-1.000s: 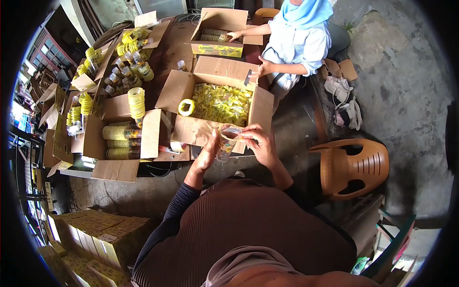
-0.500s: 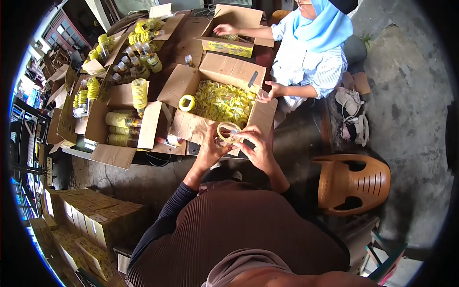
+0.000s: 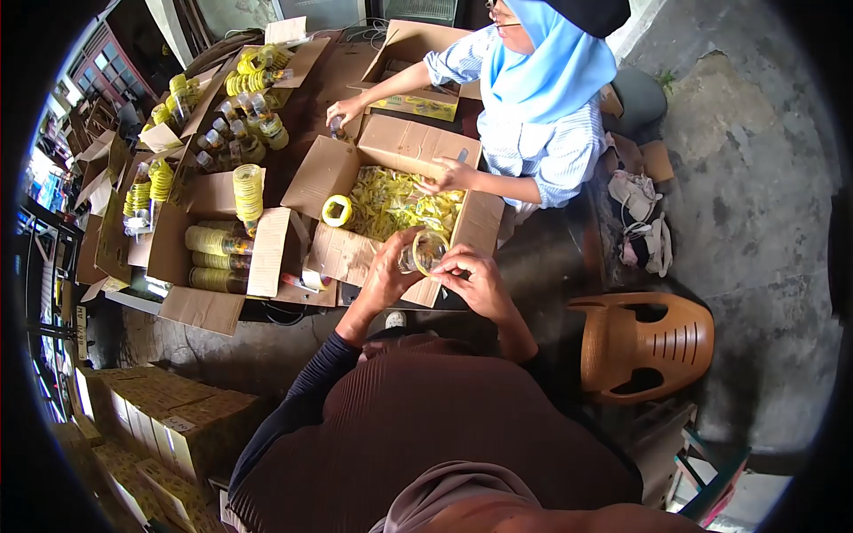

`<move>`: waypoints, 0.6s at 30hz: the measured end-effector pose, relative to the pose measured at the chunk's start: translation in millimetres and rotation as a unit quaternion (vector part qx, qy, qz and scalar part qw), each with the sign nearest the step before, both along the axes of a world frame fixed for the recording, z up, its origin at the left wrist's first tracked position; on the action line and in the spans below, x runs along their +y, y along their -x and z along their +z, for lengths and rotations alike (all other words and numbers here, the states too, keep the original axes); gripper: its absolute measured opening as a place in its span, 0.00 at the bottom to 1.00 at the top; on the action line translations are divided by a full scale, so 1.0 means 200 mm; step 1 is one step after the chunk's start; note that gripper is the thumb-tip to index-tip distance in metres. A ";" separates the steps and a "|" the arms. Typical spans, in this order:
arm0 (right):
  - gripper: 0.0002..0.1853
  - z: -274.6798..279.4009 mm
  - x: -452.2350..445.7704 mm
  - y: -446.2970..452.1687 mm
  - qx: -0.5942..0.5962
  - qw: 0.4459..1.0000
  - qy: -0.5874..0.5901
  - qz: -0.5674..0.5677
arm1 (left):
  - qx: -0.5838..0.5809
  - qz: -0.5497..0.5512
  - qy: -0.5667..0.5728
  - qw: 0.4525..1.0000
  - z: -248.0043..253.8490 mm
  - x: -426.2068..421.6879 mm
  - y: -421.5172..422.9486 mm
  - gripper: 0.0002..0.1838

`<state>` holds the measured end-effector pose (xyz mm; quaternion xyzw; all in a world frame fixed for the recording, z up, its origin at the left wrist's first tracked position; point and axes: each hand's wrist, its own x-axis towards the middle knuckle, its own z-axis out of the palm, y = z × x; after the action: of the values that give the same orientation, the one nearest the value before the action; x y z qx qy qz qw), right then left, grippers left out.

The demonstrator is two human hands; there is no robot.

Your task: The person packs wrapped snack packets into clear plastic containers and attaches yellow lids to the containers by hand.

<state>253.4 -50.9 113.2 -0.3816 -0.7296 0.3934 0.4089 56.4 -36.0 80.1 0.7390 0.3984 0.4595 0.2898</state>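
My left hand (image 3: pixel 391 274) is wrapped round the side of a clear plastic cup (image 3: pixel 430 252) with a yellow rim, held just above the front flap of a cardboard box. At the cup's right side, the fingers of my right hand (image 3: pixel 468 274) pinch the rim. The cup's mouth faces up towards me, and its inside looks see-through. In front of my hands, the open cardboard box (image 3: pixel 333 178) is filled with small yellow-and-white strips or packets (image 3: pixel 391 202). A thick yellow ring (image 3: pixel 337 211) rests at that box's left edge.
Across the table a co-worker (image 3: pixel 542 115) reaches over the box. To the left, a carton (image 3: pixel 173 235) holds rows of yellow-rimmed cups, with a tall cup stack (image 3: pixel 249 191) beside them. An orange plastic chair (image 3: pixel 647 346) stands at my right. Cartons (image 3: pixel 178 413) are piled lower left.
The co-worker's one hand has moved from the back box to a small container left of the yellow-filled box; the other now reaches over the strips. My hands keep hold of the cup, now tilted differently.
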 end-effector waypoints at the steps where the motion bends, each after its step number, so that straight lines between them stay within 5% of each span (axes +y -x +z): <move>1: 0.05 0.00 0.01 0.01 -0.002 1.000 -0.002 0.002 | -0.002 0.002 -0.002 1.000 -0.01 0.01 0.01 0.40; 8: 0.04 0.00 0.12 0.13 -0.031 0.997 -0.063 -0.009 | -0.042 -0.008 0.038 0.998 0.02 0.08 0.13 0.40; 18: 0.04 0.00 0.22 0.28 -0.021 1.000 0.008 -0.010 | -0.017 -0.049 0.005 0.999 -0.04 0.25 0.28 0.44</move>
<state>198.1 -6.4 112.6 -0.4001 -0.7308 0.3874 0.3946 0.4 14.5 71.9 0.7483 0.3586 0.4554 0.3225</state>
